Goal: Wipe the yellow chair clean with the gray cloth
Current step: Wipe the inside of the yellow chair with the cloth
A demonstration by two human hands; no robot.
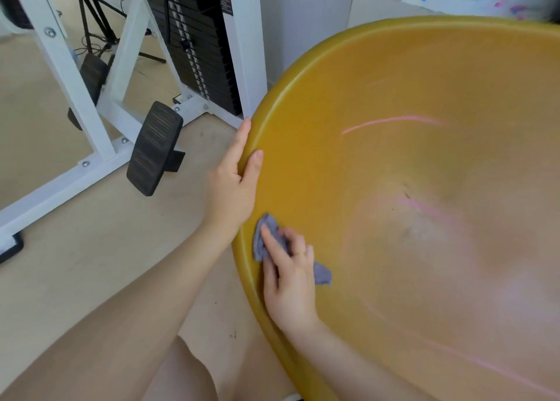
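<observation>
clearly mid-wipe, far from finished. right hand point(289, 274) pressing the gray cloth point(274, 243) against the inner wall of the yellow chair point(394, 170), just inside the near-left rim; fingers lying over the bunched cloth, lightly curled on it, a tail of fabric poking out on the seat side. left hand point(235, 182) steadying the shell, thumb hooked over the rim, fingers running along the outside edge. still to clean, by the look of it: a pink streak point(391, 123) high on the back wall, a pink smudge point(424, 209) near the seat hollow, fainter pink lines lower right. nothing blocking the bowl itself. beside the chair on the pale floor: white weight machine frame point(97, 112) with black weight stack point(200, 52) and a black foot pedal point(154, 147), close to the left hand but apart from it. tripod legs point(94, 12) farther back. bare knee at bottom edge.
</observation>
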